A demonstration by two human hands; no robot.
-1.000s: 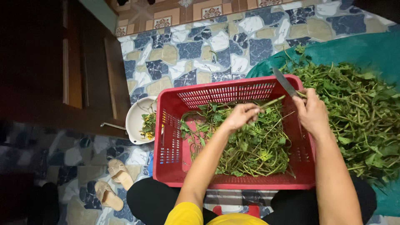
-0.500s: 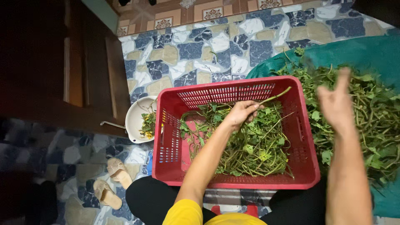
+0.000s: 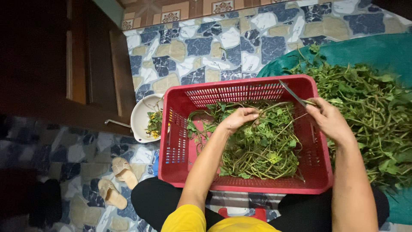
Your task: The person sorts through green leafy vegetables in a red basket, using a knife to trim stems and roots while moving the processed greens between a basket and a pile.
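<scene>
Green stems and leaves fill the scene. Left hand [image 3: 238, 118], fingers curled, grips a long green stalk [image 3: 274, 105] over the middle of the red plastic basket [image 3: 180, 146]; the stalk runs from this hand rightward toward the other. Right hand [image 3: 328, 120], closed, holds a knife [image 3: 294, 94] by its handle above the basket's right rim, the narrow blade pointing up and to the left across the basket's far corner. The stalk's free end lies just beside the blade, between the two hands; whether blade and stalk touch cannot be told. Beneath both hands, inside the basket, rests a loose heap of trimmed greens [image 3: 257, 150], leafy shoots and bare stems mixed. To the right of the basket, near the right hand, a larger pile of uncut greens [image 3: 369, 111] lies on a teal sheet [image 3: 377, 51]. To the left, just beside the basket's wall, a white bowl [image 3: 141, 116] holds a few scraps with yellowish bits. The person sits with black-clad legs [image 3: 159, 202] against the basket's near edge, a yellow garment [image 3: 193, 221] at the bottom of the view. A pair of beige sandals [image 3: 116, 180] lies on the blue-and-cream patterned floor [image 3: 214, 47] at lower left, beside dark wooden furniture [image 3: 86, 64]
</scene>
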